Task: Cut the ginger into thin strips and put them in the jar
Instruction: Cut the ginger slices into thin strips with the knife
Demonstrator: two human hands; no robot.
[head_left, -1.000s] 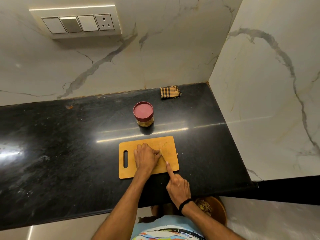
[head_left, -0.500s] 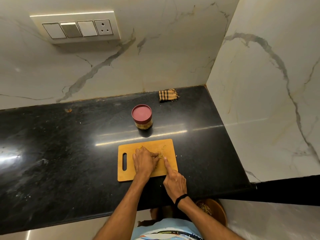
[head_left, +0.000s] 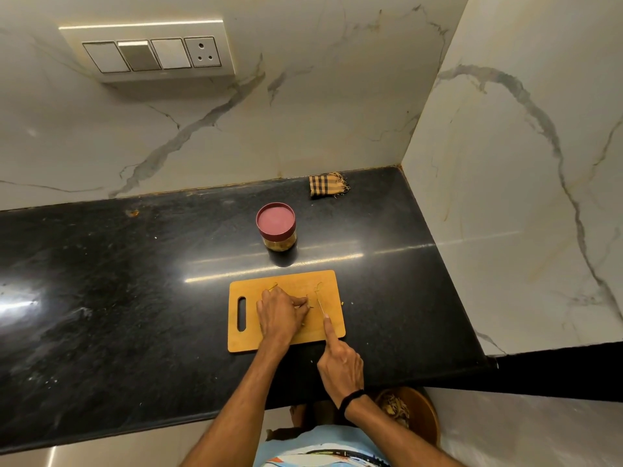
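Note:
A wooden cutting board (head_left: 293, 343) lies on the black counter. My left hand (head_left: 278, 315) rests on the board, its fingertips pinching a small piece of ginger (head_left: 306, 305) that is mostly hidden. My right hand (head_left: 340, 364) grips a knife (head_left: 319, 301), index finger stretched along the blade's back; the blade stands just right of the ginger. Thin ginger strips (head_left: 318, 286) lie near the blade tip and another strip (head_left: 272, 287) at the board's upper left. The jar (head_left: 276, 225), with its red lid on, stands behind the board.
A checked cloth (head_left: 327, 185) lies in the back corner by the marble walls. A brown bowl (head_left: 409, 411) with peelings sits below the counter's front edge on the right. Ginger bits (head_left: 344, 302) lie just off the board's right side.
The knife blade has shifted slightly right, away from my left fingertips, and my right hand has drawn back a little toward me. My left hand stays on the ginger.

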